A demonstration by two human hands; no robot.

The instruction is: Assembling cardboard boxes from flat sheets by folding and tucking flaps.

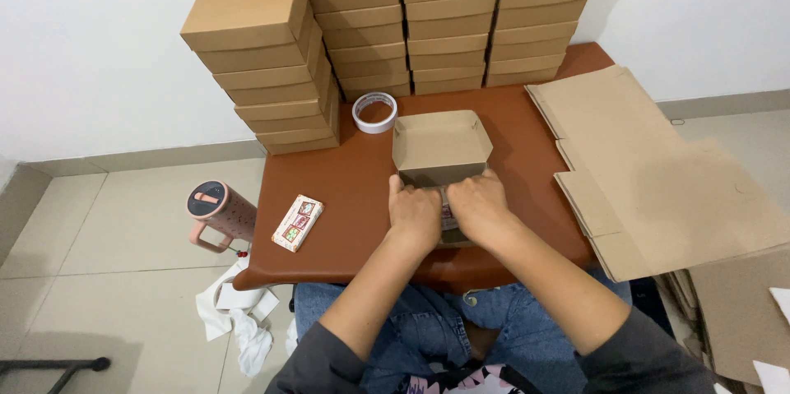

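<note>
Head view: small cardboard box (440, 147) sits open on the brown table (346, 197), mid-table, lid flap standing up at its far side. Left hand (414, 215) and right hand (477, 206) lie side by side on the box's near edge, fingers curled down over it, pressing the cardboard. Tape roll (374, 112) just beyond the box, left. Stacked boxes (395, 24) behind. Flat cardboard sheets (658, 172) at right. Small packet (298, 222) left of the hands.
</note>
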